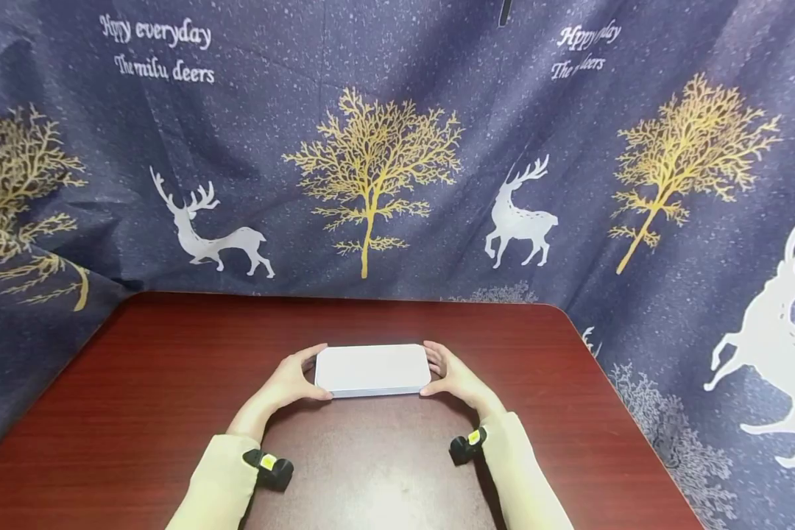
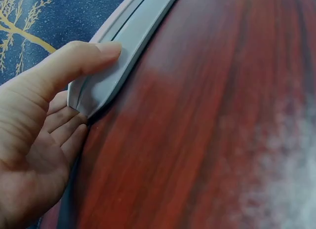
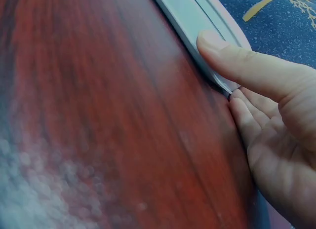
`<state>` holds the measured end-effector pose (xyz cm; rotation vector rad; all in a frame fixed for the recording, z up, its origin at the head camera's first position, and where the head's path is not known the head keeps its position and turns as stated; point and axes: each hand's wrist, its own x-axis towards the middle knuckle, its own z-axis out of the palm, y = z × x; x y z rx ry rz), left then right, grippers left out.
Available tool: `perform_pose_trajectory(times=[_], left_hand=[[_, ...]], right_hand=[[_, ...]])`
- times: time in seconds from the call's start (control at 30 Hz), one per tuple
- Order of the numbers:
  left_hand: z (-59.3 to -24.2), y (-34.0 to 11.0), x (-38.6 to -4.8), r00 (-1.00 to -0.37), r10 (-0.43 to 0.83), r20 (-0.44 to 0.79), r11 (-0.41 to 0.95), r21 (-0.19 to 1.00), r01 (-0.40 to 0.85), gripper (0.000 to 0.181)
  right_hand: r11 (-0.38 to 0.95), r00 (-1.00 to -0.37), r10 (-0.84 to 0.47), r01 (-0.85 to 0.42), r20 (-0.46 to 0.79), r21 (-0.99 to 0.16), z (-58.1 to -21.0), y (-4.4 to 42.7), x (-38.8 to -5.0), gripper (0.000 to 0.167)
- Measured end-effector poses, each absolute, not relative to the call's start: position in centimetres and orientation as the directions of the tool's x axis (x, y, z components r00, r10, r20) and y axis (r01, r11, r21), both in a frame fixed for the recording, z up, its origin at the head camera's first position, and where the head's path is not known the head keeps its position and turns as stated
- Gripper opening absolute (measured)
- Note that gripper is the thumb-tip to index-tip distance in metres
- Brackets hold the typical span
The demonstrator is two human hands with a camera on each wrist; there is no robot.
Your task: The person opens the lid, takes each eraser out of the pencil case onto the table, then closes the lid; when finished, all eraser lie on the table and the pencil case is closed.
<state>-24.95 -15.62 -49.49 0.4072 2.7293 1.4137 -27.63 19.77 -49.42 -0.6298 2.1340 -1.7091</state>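
A flat white box [image 1: 372, 366] with cut-off corners lies lengthwise across the table, its long side facing me. My left hand [image 1: 293, 381] grips its left end, thumb on the near side and fingers around the back. At the opposite end my right hand [image 1: 460, 380] holds it the same way. In the left wrist view, the thumb presses the pale side of the box [image 2: 106, 86], where a thin dark seam runs lengthwise. The right wrist view shows the other thumb on that side of the box [image 3: 190, 24]. Some fingertips are hidden behind the box.
The reddish-brown wooden table [image 1: 172, 390] has a glare patch near its front. Behind it hangs a dark blue cloth [image 1: 424, 243] with white deer and golden trees. Each wrist wears a black strap with a small camera, the left camera [image 1: 274, 473] and the right camera [image 1: 462, 450].
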Motion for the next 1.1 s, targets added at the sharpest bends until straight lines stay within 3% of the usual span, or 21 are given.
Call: perform_pose_trajectory(times=[0.6, 1.1], left_hand=[[-49.5, -15.8, -25.4, -0.962, 0.259, 0.089, 0.529, 0.820, 0.218, 0.099], [-48.2, -16.6, -26.1, -0.950, 0.312, -0.011, 0.489, 0.859, 0.150, 0.090]], right_hand=[[0.214, -0.851, -0.525, -0.152, 0.018, -0.965, -49.5, 19.8, -27.7, 0.098], [0.196, -0.863, -0.504, -0.118, 0.003, -0.973, -49.4, 19.8, -27.5, 0.098]])
